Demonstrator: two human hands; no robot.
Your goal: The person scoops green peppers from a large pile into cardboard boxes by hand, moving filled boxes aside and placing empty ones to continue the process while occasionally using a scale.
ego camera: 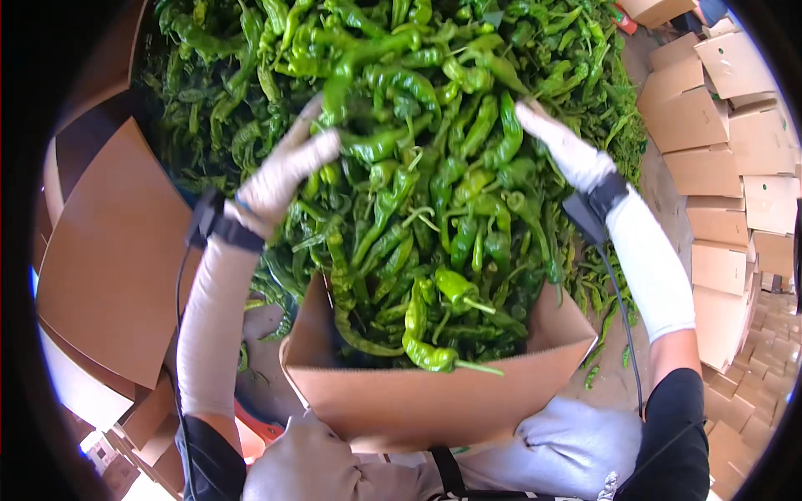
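A large heap of long green peppers (388, 81) lies before me and runs down into a cardboard box (432, 401) between my knees. My left hand (301, 150), in a light glove, is at the left side of the heap, thumb and fingers apart beside several peppers. At the right side, my right hand (551, 134), also gloved, touches the peppers with its fingers stretched along them. The palms face each other across the heap. Two lighter green peppers, one a curled pepper (416, 335), rest near the box's front edge.
Stacked cardboard boxes (702, 163) line the right side. Large cardboard flaps (113, 263) rise at my left. Loose peppers (592, 376) lie on the floor right of the box. Black cables run from both wrist straps. Part of a person (711, 11) shows at the top right.
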